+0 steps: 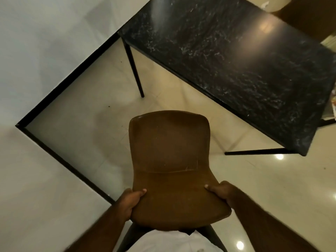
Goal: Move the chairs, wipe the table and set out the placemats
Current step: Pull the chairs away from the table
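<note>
Gripping: my left hand [130, 202] and right hand [222, 194] each clamp a side of the brown moulded-leather chair [171, 160].
Why: balanced carry, clear of the black marble-top table [227, 51].

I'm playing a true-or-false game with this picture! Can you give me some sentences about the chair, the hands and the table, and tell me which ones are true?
1. Both hands hold the brown chair. True: the left hand and the right hand grip its two sides.
2. The table is white. False: its top is black with pale marbling.
3. The chair is tucked under the table. False: it is out on the floor, apart from the table.
4. A thumb rests on the chair's front at each side. True.
5. Placemats lie on the table. False: no placemat shows on the part of the top in view.
</note>
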Demonstrator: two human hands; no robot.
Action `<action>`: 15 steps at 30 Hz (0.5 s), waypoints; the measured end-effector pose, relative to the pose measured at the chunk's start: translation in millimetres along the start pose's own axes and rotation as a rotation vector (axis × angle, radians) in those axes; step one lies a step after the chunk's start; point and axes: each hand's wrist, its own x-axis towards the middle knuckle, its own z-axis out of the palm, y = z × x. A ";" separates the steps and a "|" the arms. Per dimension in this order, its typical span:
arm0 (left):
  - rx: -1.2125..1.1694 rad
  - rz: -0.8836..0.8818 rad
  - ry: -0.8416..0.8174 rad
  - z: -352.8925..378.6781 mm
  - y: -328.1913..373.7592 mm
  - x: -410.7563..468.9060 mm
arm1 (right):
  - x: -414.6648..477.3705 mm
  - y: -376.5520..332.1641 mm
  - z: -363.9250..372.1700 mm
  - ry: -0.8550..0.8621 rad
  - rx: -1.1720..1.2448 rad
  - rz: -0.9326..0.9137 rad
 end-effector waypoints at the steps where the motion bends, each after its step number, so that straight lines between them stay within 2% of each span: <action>1: 0.021 0.026 0.019 -2.7 7.0 -0.5 | -3.7 -6.0 -1.9 0.017 0.004 -0.019; 7: 0.115 0.158 0.102 -15.7 80.9 -19.2 | -25.5 -45.9 -38.6 0.118 -0.026 -0.104; 15: 0.260 0.298 0.146 -7.7 195.7 -42.6 | -26.3 -65.0 -73.6 0.156 0.183 -0.121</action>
